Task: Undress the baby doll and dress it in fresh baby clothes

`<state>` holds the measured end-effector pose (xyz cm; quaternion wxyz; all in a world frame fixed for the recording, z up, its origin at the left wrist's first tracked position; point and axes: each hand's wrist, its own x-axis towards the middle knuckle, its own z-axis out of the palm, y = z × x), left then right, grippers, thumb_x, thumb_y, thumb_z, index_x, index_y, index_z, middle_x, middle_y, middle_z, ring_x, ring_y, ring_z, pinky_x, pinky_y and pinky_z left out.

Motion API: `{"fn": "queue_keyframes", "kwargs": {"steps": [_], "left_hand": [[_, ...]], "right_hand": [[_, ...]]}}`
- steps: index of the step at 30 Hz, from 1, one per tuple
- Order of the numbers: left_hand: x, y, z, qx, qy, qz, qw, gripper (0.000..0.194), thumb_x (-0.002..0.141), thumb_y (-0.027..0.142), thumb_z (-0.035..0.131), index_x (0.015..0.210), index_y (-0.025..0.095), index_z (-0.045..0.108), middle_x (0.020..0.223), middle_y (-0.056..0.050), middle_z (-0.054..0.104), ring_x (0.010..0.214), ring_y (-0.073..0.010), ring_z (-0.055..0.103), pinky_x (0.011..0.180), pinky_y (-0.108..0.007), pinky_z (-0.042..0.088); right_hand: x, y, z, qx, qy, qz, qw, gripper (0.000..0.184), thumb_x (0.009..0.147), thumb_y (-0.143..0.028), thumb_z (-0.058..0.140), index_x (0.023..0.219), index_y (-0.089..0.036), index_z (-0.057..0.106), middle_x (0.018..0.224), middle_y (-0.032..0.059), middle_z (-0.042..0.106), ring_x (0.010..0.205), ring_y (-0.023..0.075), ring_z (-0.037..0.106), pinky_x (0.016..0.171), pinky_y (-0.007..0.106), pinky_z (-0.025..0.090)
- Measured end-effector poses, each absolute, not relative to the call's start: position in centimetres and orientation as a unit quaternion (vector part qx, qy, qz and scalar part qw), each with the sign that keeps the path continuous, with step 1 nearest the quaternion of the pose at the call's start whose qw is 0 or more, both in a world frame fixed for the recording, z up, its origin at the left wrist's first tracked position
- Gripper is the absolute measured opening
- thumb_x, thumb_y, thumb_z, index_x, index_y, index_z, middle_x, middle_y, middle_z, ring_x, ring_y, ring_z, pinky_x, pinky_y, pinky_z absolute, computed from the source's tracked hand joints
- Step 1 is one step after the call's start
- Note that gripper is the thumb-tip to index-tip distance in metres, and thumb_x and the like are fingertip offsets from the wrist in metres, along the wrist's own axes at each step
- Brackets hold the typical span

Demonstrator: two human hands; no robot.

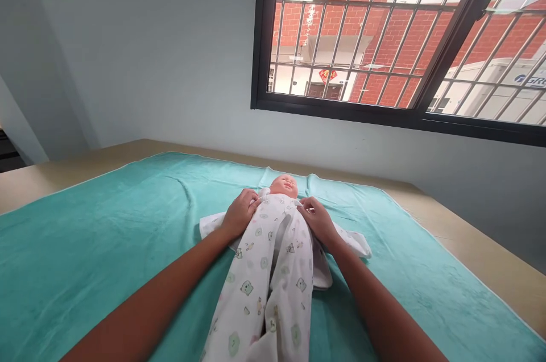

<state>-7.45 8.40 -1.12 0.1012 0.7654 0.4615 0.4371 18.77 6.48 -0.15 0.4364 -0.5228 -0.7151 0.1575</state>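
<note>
A baby doll [284, 184] lies on its back in the middle of a teal blanket [106, 237], head toward the far wall. It wears a white printed romper [273, 271] with small green animal figures. My left hand [240, 213] rests on the doll's shoulder on the left side, fingers curled onto the romper cloth. On the right side of the chest lies my right hand [316, 219], its fingers pinched on the romper near the collar. Both forearms reach in from the bottom edge.
The blanket covers a beige platform [478, 242] that runs along the wall. A barred window [384, 38] with a black frame sits above at the right. The pale wall [149, 55] closes off the far side.
</note>
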Motion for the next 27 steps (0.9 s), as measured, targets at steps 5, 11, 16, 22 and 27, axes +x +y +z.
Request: {"fn": "queue_keyframes", "kwargs": {"steps": [5,11,16,22,27], "left_hand": [[-8.2,8.0,-1.7,0.771,0.445,0.444,0.104,0.018,0.096,0.028,0.043,0.091,0.021,0.059,0.118,-0.007,0.058,0.11,-0.0203,0.056,0.094,-0.034,0.047],[-8.2,7.7,-2.3,0.786,0.424,0.444,0.064,0.017,0.096,0.023,0.045,0.106,0.022,0.058,0.126,-0.007,0.055,0.118,-0.0222,0.051,0.1,-0.04,0.043],[-8.4,7.1,-2.2,0.805,0.408,0.43,0.012,0.018,0.094,0.017,0.046,0.105,0.022,0.059,0.132,-0.008,0.052,0.122,-0.0243,0.047,0.101,-0.043,0.04],[-8.7,5.0,-2.0,0.808,0.46,0.369,0.009,0.013,0.093,0.02,0.045,0.092,0.02,0.057,0.112,-0.009,0.059,0.104,-0.025,0.052,0.089,-0.039,0.039],[-8.8,3.8,-1.6,0.785,0.503,0.338,0.128,0.012,0.093,0.026,0.043,0.096,0.022,0.054,0.076,-0.001,0.059,0.067,-0.019,0.053,0.064,-0.029,0.035]], "right_hand": [[19.7,6.3,-0.8,-0.49,-0.722,0.209,0.441,0.024,0.088,-0.043,0.051,0.077,-0.023,0.057,0.122,0.0034,0.063,0.115,0.0205,0.055,0.097,0.035,0.041],[20.2,6.7,-0.7,-0.501,-0.724,0.226,0.416,0.024,0.088,-0.043,0.053,0.076,-0.023,0.059,0.127,0.0045,0.061,0.114,0.0231,0.057,0.094,0.038,0.043],[20.8,5.4,-1.1,-0.512,-0.757,0.143,0.38,0.023,0.092,-0.039,0.048,0.079,-0.023,0.059,0.127,0.0053,0.059,0.117,0.0253,0.053,0.096,0.041,0.04],[20.9,0.6,-2.7,-0.535,-0.775,-0.102,0.322,0.025,0.089,-0.017,0.048,0.111,-0.022,0.057,0.132,0.0097,0.054,0.117,0.0283,0.049,0.095,0.042,0.037],[20.0,-1.2,-2.6,-0.598,-0.746,-0.081,0.28,0.02,0.087,-0.015,0.047,0.103,-0.021,0.057,0.092,0.0055,0.066,0.08,0.0229,0.056,0.069,0.033,0.035]]}}
